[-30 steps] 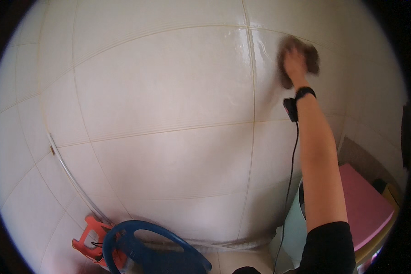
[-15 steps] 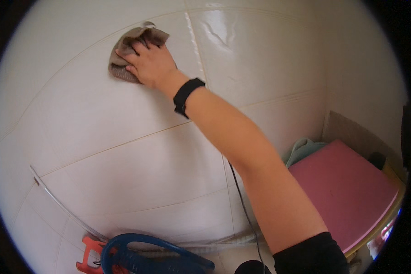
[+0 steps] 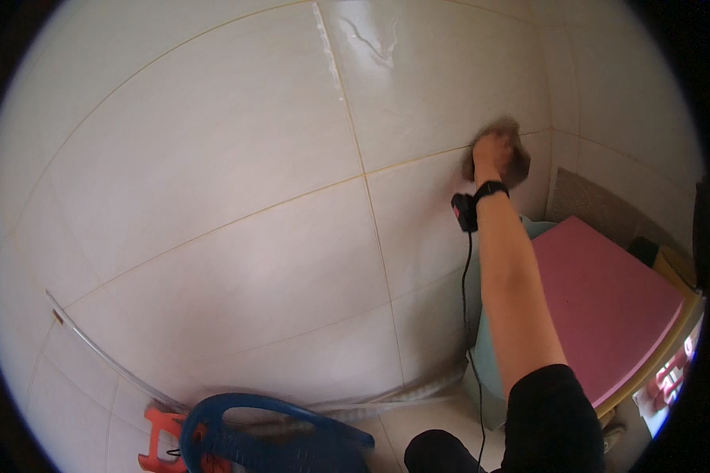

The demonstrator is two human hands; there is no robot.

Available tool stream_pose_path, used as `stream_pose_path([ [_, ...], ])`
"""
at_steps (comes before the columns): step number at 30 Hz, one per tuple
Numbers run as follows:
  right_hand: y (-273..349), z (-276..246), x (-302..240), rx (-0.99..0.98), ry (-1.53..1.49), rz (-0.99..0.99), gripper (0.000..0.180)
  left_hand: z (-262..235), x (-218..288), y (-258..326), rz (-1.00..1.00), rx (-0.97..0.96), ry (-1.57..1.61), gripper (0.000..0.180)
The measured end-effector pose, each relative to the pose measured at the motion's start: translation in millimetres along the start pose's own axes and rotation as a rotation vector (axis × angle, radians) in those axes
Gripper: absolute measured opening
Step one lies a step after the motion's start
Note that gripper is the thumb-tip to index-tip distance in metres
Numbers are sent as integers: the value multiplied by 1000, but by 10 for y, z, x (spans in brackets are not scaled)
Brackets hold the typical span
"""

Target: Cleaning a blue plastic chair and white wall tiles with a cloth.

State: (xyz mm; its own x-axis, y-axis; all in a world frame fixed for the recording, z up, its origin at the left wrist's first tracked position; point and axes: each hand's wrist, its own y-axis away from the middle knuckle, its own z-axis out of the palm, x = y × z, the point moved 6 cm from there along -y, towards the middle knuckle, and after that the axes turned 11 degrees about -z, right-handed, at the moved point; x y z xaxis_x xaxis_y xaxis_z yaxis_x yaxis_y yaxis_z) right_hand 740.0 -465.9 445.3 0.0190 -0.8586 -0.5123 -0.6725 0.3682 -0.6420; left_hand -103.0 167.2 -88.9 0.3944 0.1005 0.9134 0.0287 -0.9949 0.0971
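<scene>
My right hand [image 3: 494, 152] presses a brown cloth [image 3: 517, 168] against the white tiled wall [image 3: 245, 142], near the corner on the right. Both are smeared by motion, and the fingers are bunched over the cloth. On that wrist sits a black strap [image 3: 492, 188], with a small black box [image 3: 463, 212] beside it and a dark cable hanging down. My left hand is out of the picture.
Below my right arm stands a pink-topped surface [image 3: 599, 307] with a pale green tub [image 3: 493, 347] beside it. A blue plastic chair [image 3: 284, 441] and an orange stool [image 3: 159, 441] stand at lower left. A thin pale pipe [image 3: 111, 361] runs down the wall.
My right hand has carried the cloth from the upper left part of the wall to the right, and somewhat lower, near the corner. The view has shifted slightly.
</scene>
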Motion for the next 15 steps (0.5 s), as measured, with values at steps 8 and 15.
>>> stream_pose_path([
  [8, 1221, 135, -902, 280, -231, -45, 43, -46, 297, 334, 53, 19, -13, 31],
  [15, 2956, -119, -1843, 314, -375, -1100, 22, 114, 517, 473, -74, -83, -6, 23],
])
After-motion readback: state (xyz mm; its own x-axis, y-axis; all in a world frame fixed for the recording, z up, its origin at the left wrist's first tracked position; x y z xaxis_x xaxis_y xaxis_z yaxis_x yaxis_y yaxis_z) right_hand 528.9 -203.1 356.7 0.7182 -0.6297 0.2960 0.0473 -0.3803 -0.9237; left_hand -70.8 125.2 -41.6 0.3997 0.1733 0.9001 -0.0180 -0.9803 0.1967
